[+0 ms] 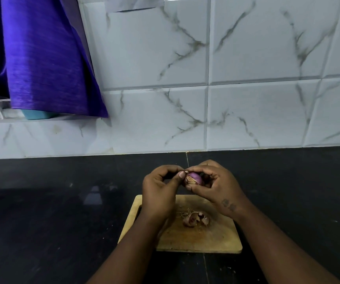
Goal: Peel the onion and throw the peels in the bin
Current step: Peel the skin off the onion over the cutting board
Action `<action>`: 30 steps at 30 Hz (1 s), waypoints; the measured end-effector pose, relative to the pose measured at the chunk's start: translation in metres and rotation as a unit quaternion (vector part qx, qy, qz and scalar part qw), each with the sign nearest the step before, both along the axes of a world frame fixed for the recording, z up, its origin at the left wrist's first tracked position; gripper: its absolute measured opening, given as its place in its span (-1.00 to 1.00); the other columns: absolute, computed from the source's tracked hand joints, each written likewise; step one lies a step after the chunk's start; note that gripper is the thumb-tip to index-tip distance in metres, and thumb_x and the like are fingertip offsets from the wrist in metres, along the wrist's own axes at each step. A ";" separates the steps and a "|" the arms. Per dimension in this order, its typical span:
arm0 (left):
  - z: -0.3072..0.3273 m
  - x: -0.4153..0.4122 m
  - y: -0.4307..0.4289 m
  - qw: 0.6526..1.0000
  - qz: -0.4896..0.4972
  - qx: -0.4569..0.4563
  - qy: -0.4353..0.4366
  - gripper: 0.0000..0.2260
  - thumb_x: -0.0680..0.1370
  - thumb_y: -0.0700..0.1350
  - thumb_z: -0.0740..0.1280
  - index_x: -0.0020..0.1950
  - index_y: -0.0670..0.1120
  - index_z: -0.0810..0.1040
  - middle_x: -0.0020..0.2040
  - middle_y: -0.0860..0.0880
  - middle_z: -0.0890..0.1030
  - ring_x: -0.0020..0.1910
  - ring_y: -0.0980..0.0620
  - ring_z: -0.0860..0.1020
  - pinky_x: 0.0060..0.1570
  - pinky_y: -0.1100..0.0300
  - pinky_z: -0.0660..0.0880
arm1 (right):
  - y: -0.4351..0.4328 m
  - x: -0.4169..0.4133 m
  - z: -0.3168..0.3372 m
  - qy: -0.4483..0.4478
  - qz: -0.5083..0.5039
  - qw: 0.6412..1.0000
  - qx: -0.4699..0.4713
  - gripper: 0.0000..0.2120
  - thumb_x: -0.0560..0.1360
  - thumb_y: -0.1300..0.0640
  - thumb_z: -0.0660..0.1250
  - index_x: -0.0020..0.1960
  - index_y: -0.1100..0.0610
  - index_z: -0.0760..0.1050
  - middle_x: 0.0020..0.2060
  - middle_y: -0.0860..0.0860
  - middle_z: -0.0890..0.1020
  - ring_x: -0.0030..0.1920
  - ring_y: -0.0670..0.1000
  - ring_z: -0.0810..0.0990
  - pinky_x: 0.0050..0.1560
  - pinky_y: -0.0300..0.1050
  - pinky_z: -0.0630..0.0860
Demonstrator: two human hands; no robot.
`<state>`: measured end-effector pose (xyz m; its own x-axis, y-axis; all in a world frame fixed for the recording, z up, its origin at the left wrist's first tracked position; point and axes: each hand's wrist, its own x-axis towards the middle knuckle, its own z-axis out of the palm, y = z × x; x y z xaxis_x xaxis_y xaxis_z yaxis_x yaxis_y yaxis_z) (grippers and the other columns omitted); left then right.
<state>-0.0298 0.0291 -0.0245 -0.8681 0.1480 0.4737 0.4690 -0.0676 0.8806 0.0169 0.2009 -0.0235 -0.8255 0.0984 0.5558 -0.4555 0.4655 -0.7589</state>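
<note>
A small purple onion (194,178) is held above the far edge of a wooden cutting board (212,236). My right hand (218,187) cups it from the right, with the fingers wrapped around it. My left hand (160,189) pinches the dry brownish skin at the onion's left end between thumb and fingertips. Part of the onion shows glossy purple; its left side still carries papery skin. A small heap of loose brown peels (194,219) lies on the middle of the board. No bin is in view.
The board lies on a dark black counter (52,222) that runs to a white marble-patterned tiled wall (247,109). A purple cloth (42,58) hangs at the upper left over a ledge with a light blue object (37,115).
</note>
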 end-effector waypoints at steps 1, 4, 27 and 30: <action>0.001 0.001 0.001 0.999 -0.017 0.039 -0.034 -0.83 0.58 -0.34 0.43 -0.06 -0.10 0.74 -0.12 -0.06 0.75 -0.07 0.01 0.73 -0.05 0.13 0.68 | 0.000 -0.001 0.000 0.005 0.000 1.000 0.001 -0.63 0.39 0.18 0.62 0.16 -0.03 0.70 0.02 -0.07 0.62 0.07 -0.07 0.66 0.07 -0.13 0.65; 0.005 0.003 0.000 0.987 -0.052 0.118 -0.099 -0.85 0.62 -0.38 0.37 -0.05 -0.19 0.68 -0.21 -0.04 0.73 -0.18 0.09 0.71 -0.16 0.26 0.67 | -0.002 -0.002 -0.001 0.008 0.011 1.000 -0.004 -0.63 0.39 0.18 0.62 0.17 -0.01 0.70 0.03 -0.07 0.63 0.08 -0.07 0.66 0.09 -0.16 0.64; 0.004 0.004 -0.002 0.994 -0.041 -0.098 0.024 -0.73 0.58 -0.26 0.47 0.17 0.07 0.72 0.07 0.11 0.72 0.09 0.17 0.67 0.03 0.26 0.62 | 0.009 0.002 0.001 -0.045 0.009 0.998 -0.048 -0.74 0.40 0.18 0.61 0.04 -0.04 0.71 -0.04 -0.07 0.74 -0.03 -0.02 0.71 -0.02 -0.08 0.69; 0.005 0.000 -0.003 0.995 -0.049 -0.085 0.015 -0.80 0.56 -0.29 0.49 0.02 0.01 0.73 -0.02 0.05 0.74 0.04 0.09 0.70 0.08 0.10 0.67 | 0.011 0.002 0.002 -0.046 0.028 0.997 -0.061 -0.70 0.42 0.17 0.60 0.12 -0.04 0.72 0.04 -0.06 0.74 0.06 -0.03 0.71 0.07 -0.07 0.67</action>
<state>-0.0302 0.0257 -0.0197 -0.8313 0.3115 0.4603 0.4937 0.0336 0.8690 0.0193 0.2114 -0.0212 -0.8783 0.1138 0.4643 -0.4040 0.3426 -0.8482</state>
